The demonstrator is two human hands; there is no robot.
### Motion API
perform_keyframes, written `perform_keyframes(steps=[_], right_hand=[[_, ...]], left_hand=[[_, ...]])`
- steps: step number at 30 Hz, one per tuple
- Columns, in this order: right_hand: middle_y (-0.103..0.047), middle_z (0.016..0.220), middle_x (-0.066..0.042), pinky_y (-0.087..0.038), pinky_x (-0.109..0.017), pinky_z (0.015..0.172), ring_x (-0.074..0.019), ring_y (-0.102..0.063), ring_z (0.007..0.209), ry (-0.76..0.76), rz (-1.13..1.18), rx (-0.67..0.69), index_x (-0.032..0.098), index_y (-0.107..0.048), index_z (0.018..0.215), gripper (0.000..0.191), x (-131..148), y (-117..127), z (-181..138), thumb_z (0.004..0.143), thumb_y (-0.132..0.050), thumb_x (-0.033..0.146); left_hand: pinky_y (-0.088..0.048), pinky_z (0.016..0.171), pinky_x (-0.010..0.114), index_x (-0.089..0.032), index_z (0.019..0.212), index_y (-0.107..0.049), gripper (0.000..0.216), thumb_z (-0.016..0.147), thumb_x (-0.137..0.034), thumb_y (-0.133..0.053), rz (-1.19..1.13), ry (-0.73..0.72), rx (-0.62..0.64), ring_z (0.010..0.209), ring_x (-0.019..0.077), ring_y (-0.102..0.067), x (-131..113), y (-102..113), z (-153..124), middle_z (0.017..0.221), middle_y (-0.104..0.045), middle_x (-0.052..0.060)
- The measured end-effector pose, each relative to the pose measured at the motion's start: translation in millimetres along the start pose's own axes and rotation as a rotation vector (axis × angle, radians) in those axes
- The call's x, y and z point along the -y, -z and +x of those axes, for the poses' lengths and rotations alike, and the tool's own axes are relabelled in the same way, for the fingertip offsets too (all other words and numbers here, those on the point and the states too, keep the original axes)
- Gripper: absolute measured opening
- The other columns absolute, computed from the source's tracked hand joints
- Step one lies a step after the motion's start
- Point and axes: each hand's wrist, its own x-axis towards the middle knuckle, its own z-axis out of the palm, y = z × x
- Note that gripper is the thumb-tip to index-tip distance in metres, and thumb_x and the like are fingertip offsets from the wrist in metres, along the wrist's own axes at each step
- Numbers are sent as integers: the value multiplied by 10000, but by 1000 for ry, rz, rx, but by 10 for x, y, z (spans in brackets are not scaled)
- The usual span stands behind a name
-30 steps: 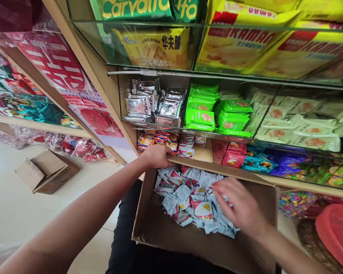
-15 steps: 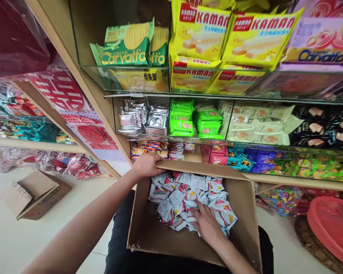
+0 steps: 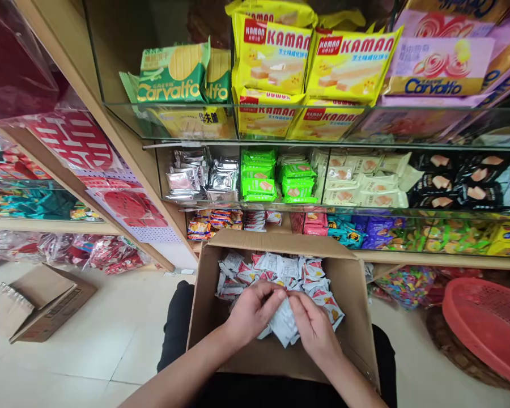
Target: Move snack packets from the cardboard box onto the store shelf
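Note:
An open cardboard box (image 3: 357, 317) rests on my lap, with many small white-and-red snack packets (image 3: 287, 269) lying inside. Over its middle my two hands meet. The fingers of my left hand (image 3: 253, 311) are closed in a pinch at the top of one white snack packet (image 3: 284, 326). Opposite it, my right hand (image 3: 314, 323) pinches the same packet, thumb and fingers closed. The fingers partly cover the packet's upper edge.
Ahead stand glass-fronted shelves with yellow wafer packs (image 3: 276, 51), green packets (image 3: 258, 175) and orange packets (image 3: 215, 224). Another cardboard box (image 3: 63, 309) sits on the floor at left. A red plastic basket (image 3: 480, 334) lies at right.
My left hand has left the box's far flap and come in over the packets. My right hand has lifted from the pile, and both now hold one packet. The view has shifted slightly.

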Motion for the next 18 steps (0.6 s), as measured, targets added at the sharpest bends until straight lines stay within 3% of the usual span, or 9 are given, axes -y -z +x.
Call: perform_keyframes(steps=[3,6,8,12,18], right_hand=[[-589,762,-20,-424,-226,625,-139,-534,691,-127,145,-229,176,-551,873,296,88,-81,105,845,-360,402],[-534,690,-1,-417,-223,555,-129,-492,620,-243,370,-401,181,-511,825,310,75,-208,156,825,-367,456],[-496,629,18,-403,-220,506,-123,-468,561,-290,468,-409,192,-476,773,296,53,-281,162,808,-394,474],[-518,632,13,-402,-232,518,-134,-483,571,-336,444,-354,200,-466,766,290,-16,-337,145,794,-412,483],[-445,572,23,-348,-231,493,-124,-413,532,-289,244,-310,185,-457,694,347,-168,-321,127,810,-360,496]], left_hand=[[-373,525,208,-145,665,-548,310,783,-417,-455,-181,153,-177,555,95,-438,2,-84,86,576,-490,-16],[-337,516,199,-155,679,-499,274,775,-410,-469,-292,158,-324,555,82,-374,16,-114,116,591,-439,-30],[-338,537,199,-165,709,-477,250,781,-404,-464,-344,142,-373,572,82,-365,25,-128,104,620,-437,-31],[-306,520,198,-179,678,-432,270,791,-424,-436,-369,168,-334,555,79,-326,65,-121,68,596,-380,-46],[-233,483,217,-191,525,-259,399,795,-452,-395,-115,188,-346,522,83,-238,121,-76,32,534,-238,-56]])
